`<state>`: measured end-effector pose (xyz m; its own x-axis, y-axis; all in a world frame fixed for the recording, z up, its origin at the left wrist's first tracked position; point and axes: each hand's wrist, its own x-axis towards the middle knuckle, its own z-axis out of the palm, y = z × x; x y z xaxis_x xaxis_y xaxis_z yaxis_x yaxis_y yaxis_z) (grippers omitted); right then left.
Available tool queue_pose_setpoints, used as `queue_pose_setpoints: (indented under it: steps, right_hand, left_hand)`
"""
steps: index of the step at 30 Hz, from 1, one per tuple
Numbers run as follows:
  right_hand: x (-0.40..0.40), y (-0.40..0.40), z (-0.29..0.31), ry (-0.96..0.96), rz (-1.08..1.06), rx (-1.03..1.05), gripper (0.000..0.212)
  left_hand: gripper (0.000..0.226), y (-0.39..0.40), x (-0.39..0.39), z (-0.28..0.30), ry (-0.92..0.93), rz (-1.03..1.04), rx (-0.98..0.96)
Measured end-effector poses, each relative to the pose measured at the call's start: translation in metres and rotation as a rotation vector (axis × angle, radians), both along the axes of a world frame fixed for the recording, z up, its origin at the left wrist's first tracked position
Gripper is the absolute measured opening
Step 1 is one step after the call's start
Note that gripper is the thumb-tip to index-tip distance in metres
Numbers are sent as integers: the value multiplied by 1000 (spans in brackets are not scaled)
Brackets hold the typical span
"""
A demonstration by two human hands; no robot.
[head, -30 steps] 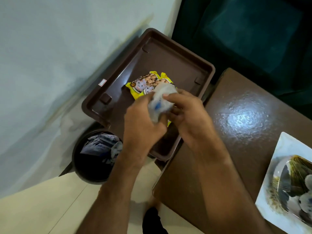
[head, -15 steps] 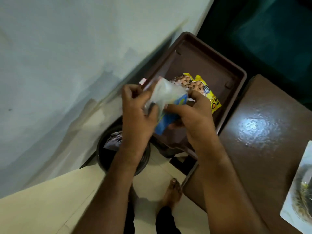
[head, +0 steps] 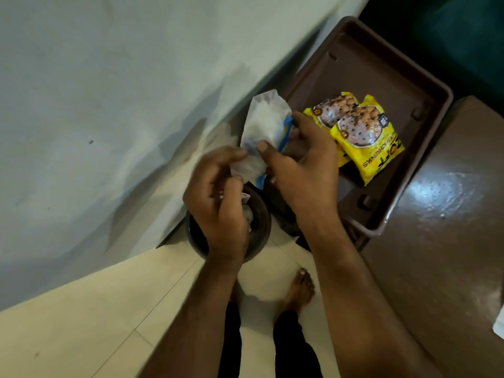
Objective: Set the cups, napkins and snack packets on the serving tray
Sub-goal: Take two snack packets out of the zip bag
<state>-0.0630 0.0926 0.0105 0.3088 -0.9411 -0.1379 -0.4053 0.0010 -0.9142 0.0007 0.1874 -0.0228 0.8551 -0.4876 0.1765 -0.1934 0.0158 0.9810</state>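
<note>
Half a second ago both hands gripped the napkin pack (head: 263, 124) close together; now the left hand (head: 218, 197) has slid down to its lower end, over the bin (head: 257, 230), and looks blurred. I judge the wrapper is being opened, so no napkins are on the tray (head: 362, 69) yet, only two yellow packets (head: 362, 135). The right hand (head: 302, 170) pinches the pack between thumb and fingers, just beside the tray's left edge.

Both forearms are bare to the bottom of the view, with no sleeves, watch or rings showing. The left hand (head: 218, 197) and right hand (head: 302, 170) are ungloved. Below the fingers, dark black trousers (head: 294, 347) cover the legs, and one bare foot (head: 300, 290) shows.
</note>
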Motion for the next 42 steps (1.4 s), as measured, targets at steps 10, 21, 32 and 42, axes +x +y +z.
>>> queue_pose_setpoints:
  steps: [10,21,32,42]
  right_hand:
    - [-11,74,-86,151,178,-658,32]
    - [-26,103,-184,682,656,-33,54]
    - [-45,87,-161,715,782,-268,79]
    - [-74,66,-84,430,607,-456,66]
  left_hand:
    - [41,57,9,-74,-112,-35,363]
    - [83,79,3,-150,-116,-440,1175]
    - [68,70,-18,-133,-330,-424,1153]
    - [63,43,-42,-46,-368,-332,850]
